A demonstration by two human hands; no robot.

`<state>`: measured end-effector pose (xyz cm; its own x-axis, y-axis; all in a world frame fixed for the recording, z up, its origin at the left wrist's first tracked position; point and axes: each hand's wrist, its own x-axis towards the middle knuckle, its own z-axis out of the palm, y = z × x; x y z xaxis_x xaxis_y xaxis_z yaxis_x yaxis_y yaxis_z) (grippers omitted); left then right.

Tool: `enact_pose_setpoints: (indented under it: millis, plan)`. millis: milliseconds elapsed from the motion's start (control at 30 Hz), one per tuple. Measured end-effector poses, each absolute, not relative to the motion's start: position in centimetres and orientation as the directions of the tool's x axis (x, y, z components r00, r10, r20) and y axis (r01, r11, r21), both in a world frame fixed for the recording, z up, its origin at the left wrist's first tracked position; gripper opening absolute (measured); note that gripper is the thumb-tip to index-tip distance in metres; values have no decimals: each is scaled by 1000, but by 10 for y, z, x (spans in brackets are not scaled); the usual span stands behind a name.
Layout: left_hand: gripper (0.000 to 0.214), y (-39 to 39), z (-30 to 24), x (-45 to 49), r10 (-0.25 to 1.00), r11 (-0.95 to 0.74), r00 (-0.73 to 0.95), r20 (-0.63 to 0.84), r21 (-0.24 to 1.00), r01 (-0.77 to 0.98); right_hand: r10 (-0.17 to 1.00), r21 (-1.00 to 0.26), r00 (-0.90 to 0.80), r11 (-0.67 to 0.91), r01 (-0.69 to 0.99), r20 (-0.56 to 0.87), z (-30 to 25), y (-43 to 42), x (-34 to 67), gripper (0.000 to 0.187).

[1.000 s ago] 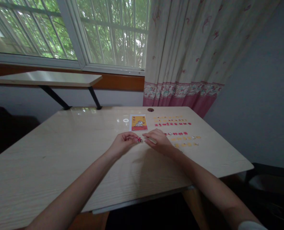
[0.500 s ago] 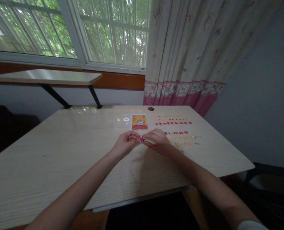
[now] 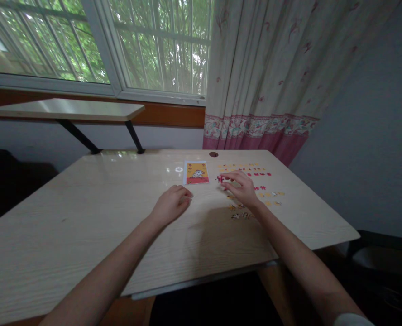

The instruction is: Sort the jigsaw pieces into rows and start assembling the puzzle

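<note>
My left hand [image 3: 172, 203] rests on the pale wooden table [image 3: 85, 217] with its fingers curled under; what they hold, if anything, is hidden. My right hand [image 3: 241, 184] reaches over the rows of small puzzle pieces [image 3: 258, 174] at the table's far right and pinches a red puzzle piece [image 3: 219, 179] between thumb and forefinger. A yellow and red picture card [image 3: 197, 172] lies flat just left of that piece. Several more loose pieces [image 3: 240, 213] lie near my right wrist.
A round cable hole [image 3: 213, 154] sits at the table's far edge. A narrow shelf on black brackets [image 3: 68, 110] hangs under the window. A patterned curtain [image 3: 272, 81] hangs behind the table on the right. The table's front edge [image 3: 201, 283] is close to me.
My hands were pinched together at the table's middle over a red piece. They have parted: the right hand moved away to the right rows with a red piece, the left stayed.
</note>
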<state>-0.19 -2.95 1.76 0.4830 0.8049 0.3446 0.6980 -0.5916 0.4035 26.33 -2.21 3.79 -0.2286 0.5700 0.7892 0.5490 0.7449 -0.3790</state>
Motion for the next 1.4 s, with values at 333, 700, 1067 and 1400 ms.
enact_pose_setpoints:
  millis: [333,700,1067,1400]
  plan:
    - [16,-27,17,-5,788,-611,508,349,344,713,647,-406,-308,712,574,698,48,-17,277,22]
    - [26,-20,12,-8,815,-566,456,358,326,757,955,-600,-5,191,777,297,23,1,430,28]
    - [52,-7,-8,-16,887,-459,428,172,232,858,994,-596,-26,84,799,106,-8,-5,475,35]
    - [60,-10,-1,-6,927,-376,370,68,163,912,999,-516,-12,26,856,31,1,-12,484,39]
